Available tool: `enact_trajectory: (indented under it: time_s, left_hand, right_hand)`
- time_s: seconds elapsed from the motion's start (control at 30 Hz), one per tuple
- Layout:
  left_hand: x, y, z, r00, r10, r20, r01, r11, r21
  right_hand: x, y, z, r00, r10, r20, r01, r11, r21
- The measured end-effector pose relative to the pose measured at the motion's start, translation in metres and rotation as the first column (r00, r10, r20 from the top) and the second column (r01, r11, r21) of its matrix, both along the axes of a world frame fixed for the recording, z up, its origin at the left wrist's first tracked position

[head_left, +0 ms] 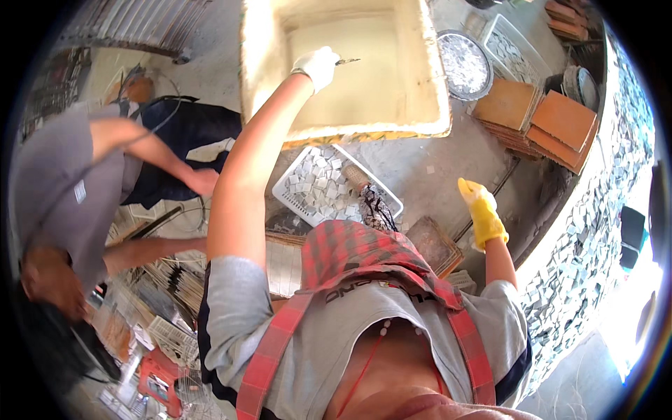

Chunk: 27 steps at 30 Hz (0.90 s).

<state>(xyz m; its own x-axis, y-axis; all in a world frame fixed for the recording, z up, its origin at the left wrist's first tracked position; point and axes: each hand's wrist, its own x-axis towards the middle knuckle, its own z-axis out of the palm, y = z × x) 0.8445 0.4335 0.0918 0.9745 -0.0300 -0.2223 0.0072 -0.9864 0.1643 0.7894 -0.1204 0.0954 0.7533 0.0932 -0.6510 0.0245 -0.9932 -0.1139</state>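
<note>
My left hand, in a white glove, reaches over a large pale basin. It is shut on a small, thin, dark piece that sticks out to the right of the fingers; its kind is too small to make out. The basin seems to hold cloudy, cream-coloured liquid. Out to the right, above the floor, my right hand wears a yellow and white glove. Its fingers are stretched out, and nothing shows in it. Between my body and the basin stands a white plastic basket with many small square tiles.
At left a co-worker in a grey shirt bends close to my left arm. Beyond the basin's right side stand a round tub, another white basket and stacks of orange-brown boards. Masses of small tiles line the far right.
</note>
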Motion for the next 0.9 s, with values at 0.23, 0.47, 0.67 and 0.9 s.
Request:
enact_trajectory:
  time_s: [0.23, 0.47, 0.67, 0.9]
  left_hand:
    - [0.104, -0.049, -0.040, 0.977, 0.069, -0.201, -0.093, 0.989, -0.117]
    - [0.062, -0.022, -0.085, 0.963, -0.150, -0.223, 0.157, 0.988, 0.014]
    - [0.062, -0.034, -0.048, 0.906, 0.015, -0.424, 0.015, 0.998, 0.067]
    - [0.005, 0.014, -0.027, 0.945, 0.005, -0.328, 0.017, 0.998, 0.063]
  right_hand:
    - [-0.053, -0.050, -0.004, 0.993, -0.106, 0.049, 0.110, 0.990, -0.085]
    - [-0.054, -0.023, -0.006, 0.834, 0.471, 0.286, -0.494, 0.869, 0.011]
    - [0.001, -0.007, 0.032, 0.807, 0.269, 0.525, -0.372, 0.923, 0.099]
    - [0.108, 0.121, 0.179, 0.661, -0.155, 0.734, -0.335, 0.814, 0.474]
